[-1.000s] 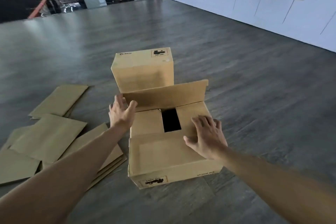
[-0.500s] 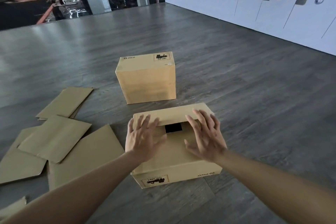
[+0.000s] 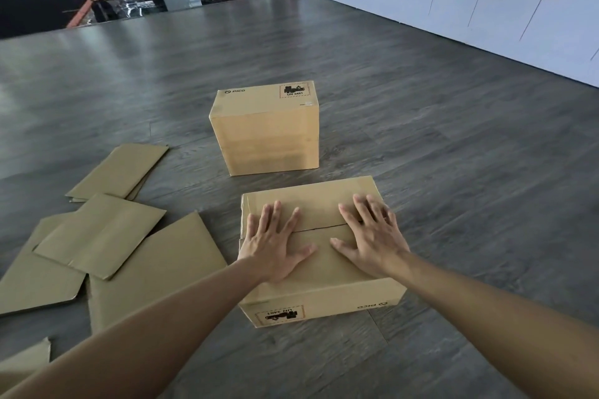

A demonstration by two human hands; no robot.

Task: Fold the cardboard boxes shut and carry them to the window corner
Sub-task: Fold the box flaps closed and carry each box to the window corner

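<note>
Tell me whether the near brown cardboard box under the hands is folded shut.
Shut: the near brown cardboard box has both top flaps flat, meeting at a seam, with the left hand and right hand pressing them.

Dim, even indoor light; soft sheen on the grey floor [image 3: 227,52] far left; wide-angle bending at edges; focus sharp.

Under our left hand [image 3: 275,243] and right hand [image 3: 372,236], pressed flat on the near box [image 3: 321,282], parts of the flap seam [image 3: 319,228] between them are covered, and we cannot see inside. Its upside-down label [image 3: 280,315] below our left wrist is too small to read fully. Left of our left forearm, one flattened cardboard sheet [image 3: 22,363] is cut off by the frame edge. The far box [image 3: 265,129] beyond our fingertips hides its back side.
</note>
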